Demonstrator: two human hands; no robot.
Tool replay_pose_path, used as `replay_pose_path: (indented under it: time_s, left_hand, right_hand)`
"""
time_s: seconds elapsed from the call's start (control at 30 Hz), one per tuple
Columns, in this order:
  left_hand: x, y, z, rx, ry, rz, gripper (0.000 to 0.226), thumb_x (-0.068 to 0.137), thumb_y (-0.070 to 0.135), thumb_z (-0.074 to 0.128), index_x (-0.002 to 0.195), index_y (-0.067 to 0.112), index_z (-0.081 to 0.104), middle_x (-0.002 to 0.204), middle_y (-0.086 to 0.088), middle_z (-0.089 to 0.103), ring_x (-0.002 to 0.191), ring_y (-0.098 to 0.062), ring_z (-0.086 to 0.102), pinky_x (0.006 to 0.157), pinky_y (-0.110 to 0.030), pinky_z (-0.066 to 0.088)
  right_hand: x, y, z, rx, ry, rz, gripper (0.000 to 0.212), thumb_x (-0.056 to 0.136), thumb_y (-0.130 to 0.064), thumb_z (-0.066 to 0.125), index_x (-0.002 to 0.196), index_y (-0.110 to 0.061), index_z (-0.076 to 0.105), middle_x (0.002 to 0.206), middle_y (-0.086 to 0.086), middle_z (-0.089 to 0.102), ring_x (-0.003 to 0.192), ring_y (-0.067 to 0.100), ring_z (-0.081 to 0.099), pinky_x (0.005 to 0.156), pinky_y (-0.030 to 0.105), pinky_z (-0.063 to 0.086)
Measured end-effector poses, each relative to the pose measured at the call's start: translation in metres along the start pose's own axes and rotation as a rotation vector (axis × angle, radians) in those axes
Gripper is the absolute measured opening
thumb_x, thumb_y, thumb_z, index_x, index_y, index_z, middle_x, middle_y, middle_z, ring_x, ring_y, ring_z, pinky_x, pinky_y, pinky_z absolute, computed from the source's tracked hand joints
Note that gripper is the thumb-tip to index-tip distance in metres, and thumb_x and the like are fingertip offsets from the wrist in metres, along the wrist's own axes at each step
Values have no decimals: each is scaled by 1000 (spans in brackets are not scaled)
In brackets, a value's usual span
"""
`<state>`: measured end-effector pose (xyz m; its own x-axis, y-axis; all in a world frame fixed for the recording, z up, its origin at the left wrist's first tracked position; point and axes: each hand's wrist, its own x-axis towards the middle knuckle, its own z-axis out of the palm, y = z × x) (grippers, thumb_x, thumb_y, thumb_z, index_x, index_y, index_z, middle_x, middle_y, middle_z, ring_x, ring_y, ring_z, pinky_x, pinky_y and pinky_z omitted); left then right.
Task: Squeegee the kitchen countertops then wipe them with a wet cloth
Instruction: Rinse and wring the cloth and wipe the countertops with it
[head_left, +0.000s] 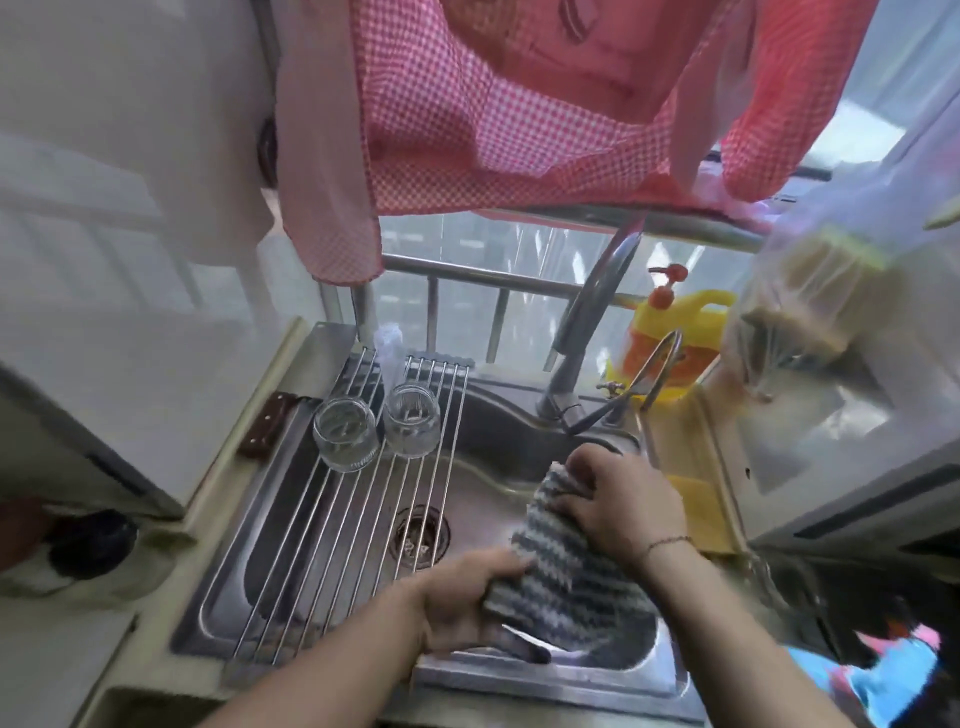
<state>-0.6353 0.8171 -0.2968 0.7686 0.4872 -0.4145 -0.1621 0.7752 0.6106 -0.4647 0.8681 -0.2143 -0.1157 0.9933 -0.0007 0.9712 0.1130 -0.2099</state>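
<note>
Head view: both hands work a striped cloth (566, 566) over the steel sink (483, 473).
Left hand (467, 608): fingers clenched round the cloth's near end, low by the front rim.
Right hand (623, 499): fingers curled, grasping the far end under the faucet (587, 317).
Step, as judged: wringing or rinsing the cloth — twist the ends opposite ways, kept over the basin.
Care: stay off the two glasses (376, 428) on the rack (332, 525) — drips belong in the sink, not on the counter (680, 426).

Cloth (566, 577) grey-white striped; apron (467, 114) pink-white checked; bottle (675, 332) yellow, orange pump; sink (498, 467) silver steel; glasses (345, 434) clear
</note>
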Motion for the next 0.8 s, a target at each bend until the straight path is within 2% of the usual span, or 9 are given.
replay_pose_path:
  time_s: [0.1,0.2,0.27,0.33,0.4,0.47,0.57,0.63,0.8]
  left_hand:
    - [27,10,2,-443,20,75,73,88,58,52,122,-7,59,116,-27,61,109,-40,58,96,-54,46]
    - [51,24,4,-532,232,107,61,87,48,62,117,-5,61,106,-18,65,99,-29,63,93,-41,51]
    - [65,27,0,-388,455,93,35,86,22,62,112,-2,61,98,-17,68,85,-25,66,75,-36,58]
    - [70,28,-6,-425,568,93,25,92,7,52,114,-4,58,104,-23,68,88,-32,66,70,-40,59]
    - [69,29,-9,-507,571,103,31,95,5,48,122,-8,53,118,-29,62,100,-38,62,72,-43,58]
    - [66,33,-6,-571,553,118,38,95,8,48,128,-11,48,126,-32,56,106,-39,57,77,-45,57]
    - [57,34,-1,-658,505,160,41,92,11,49,127,-12,49,124,-33,57,107,-42,58,83,-47,54]
    - [48,35,2,-692,487,171,42,93,15,49,125,-11,51,125,-33,56,109,-43,57,86,-46,52]
    - [27,34,5,-763,511,231,49,94,27,49,126,-10,53,127,-32,56,122,-43,51,95,-47,48]
  right_hand:
    - [-9,6,40,35,143,-195,24,66,-30,77,84,-29,61,81,-10,64,77,19,62,55,27,43]
    - [-27,24,73,292,44,-485,15,70,-37,75,80,-30,67,86,-18,65,79,10,60,66,22,45]
    - [-18,39,77,675,117,-212,7,81,-29,73,75,-27,69,83,-18,69,78,7,63,69,16,47]
    - [20,66,84,951,204,310,6,83,-19,73,88,-22,70,87,-9,70,82,16,66,74,16,47]
    - [79,93,83,1053,142,614,46,77,-40,75,114,-16,63,106,-1,68,89,19,65,84,31,51]
    - [128,110,86,1104,128,640,74,69,-65,68,123,-16,54,110,2,68,84,19,70,78,42,57]
    - [162,112,88,1217,223,599,47,95,-41,51,117,0,52,90,8,68,51,15,62,49,30,55]
    - [162,112,89,1239,313,601,41,101,-30,41,114,7,53,85,8,68,41,10,56,41,23,49]
    - [142,107,94,1299,357,593,21,96,-10,38,87,-17,55,100,17,69,55,18,63,43,20,42]
